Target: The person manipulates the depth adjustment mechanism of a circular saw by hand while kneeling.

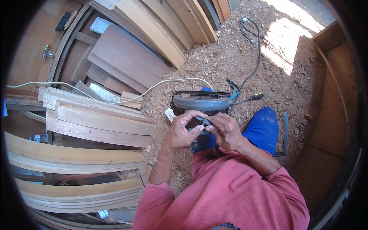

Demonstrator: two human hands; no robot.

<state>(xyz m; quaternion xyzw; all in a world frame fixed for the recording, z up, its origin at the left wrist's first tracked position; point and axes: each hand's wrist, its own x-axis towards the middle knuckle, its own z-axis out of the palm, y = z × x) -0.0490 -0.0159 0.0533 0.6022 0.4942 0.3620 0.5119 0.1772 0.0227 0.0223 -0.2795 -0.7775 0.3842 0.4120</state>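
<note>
A small dark grey part (203, 121), too small to name, is pinched between the fingertips of both hands in front of me. My left hand (182, 129) grips it from the left with thumb and forefinger. From the right, the closed fingers of my right hand (225, 129) hold its other side. Just beyond my hands, a power tool (201, 102) with a long grey metal face and teal parts rests at my knees. Beside it a screwdriver (256, 96) with a black and yellow handle points toward the tool. My hands partly cover the tool's near side.
Stacked planks (103, 122) fill the left, and more boards (157, 30) lie at the far left. A black cord (257, 61) and a white cable (168, 81) cross the shavings-covered ground (214, 65). A wooden panel (326, 115) borders the right; a dark metal bar (285, 134) lies near my knee.
</note>
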